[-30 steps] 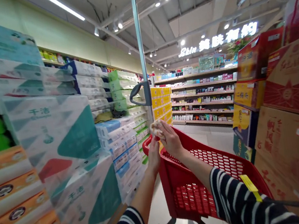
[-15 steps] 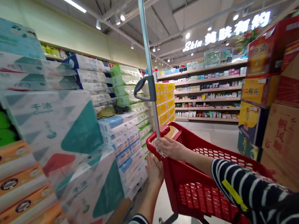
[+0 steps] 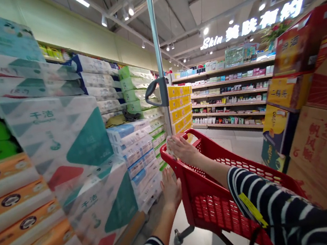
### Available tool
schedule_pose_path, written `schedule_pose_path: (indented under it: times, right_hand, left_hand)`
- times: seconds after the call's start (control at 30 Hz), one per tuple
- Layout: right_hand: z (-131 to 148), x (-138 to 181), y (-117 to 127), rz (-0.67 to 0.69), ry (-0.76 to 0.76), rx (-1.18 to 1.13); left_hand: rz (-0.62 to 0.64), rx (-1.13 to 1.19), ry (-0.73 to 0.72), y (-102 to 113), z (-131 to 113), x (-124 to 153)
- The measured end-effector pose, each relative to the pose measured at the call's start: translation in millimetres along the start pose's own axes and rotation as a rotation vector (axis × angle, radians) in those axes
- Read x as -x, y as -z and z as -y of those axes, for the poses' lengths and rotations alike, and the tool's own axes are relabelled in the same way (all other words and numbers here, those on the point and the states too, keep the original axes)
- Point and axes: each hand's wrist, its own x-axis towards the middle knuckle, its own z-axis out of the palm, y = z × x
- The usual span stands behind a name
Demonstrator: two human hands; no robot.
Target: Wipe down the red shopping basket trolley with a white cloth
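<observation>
A red plastic shopping cart (image 3: 212,209) stands in front of me in a shop aisle. My right hand (image 3: 182,149) rests on its far left rim, closed on a crumpled white cloth or tissue (image 3: 170,148) pressed against the rim at the foot of the cart's upright metal pole (image 3: 157,50). My left hand (image 3: 170,188) lies lower, flat against the outside of the cart's left wall with fingers stretched upward. Both arms wear striped sleeves.
Stacked packs of tissue paper (image 3: 63,144) fill the shelving at the left. Brown and red cartons (image 3: 315,117) are piled at the right. Shelves of small goods (image 3: 227,97) stand at the aisle's far end, with bare floor (image 3: 240,146) before them.
My right hand came down from in front of the pole onto the cart's rim with the cloth. My left hand dropped from the rim to the cart's outer wall.
</observation>
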Motion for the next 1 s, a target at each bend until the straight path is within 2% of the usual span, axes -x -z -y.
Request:
schedule_pose_path:
  times: [0.07, 0.13, 0.2, 0.33, 0.43, 0.53, 0.77, 0.9, 1.0]
  right_hand:
    - [14, 18, -15, 0.057, 0.065, -0.027]
    - [15, 17, -14, 0.073, 0.098, -0.035]
    - [5, -2, 0, 0.018, 0.048, -0.025]
    - [-26, -57, 36, -0.159, -0.155, -0.006]
    - [-33, -69, 38, -0.148, -0.158, -0.016]
    - [-17, -49, 17, -0.053, -0.096, -0.04]
    - [52, 37, -55, 0.065, -0.001, -0.074]
    - [73, 56, -68, 0.122, 0.079, -0.082]
    - [74, 48, -65, 0.089, -0.015, -0.118]
  left_hand:
    - [0.017, -0.025, 0.016, 0, 5, 2]
    - [0.011, -0.028, 0.015, 1, 8, 2]
    - [-0.008, -0.012, 0.004, 2, 9, -1]
    - [-0.014, 0.012, -0.007, 5, 8, -2]
    - [0.006, 0.009, -0.013, 4, 9, 2]
    - [0.023, -0.013, 0.009, 1, 13, 6]
    - [0.046, -0.103, -0.015, 3, 27, 13]
    - [0.056, -0.113, 0.006, 4, 39, 26]
    - [0.031, 0.018, 0.015, -2, 51, 34]
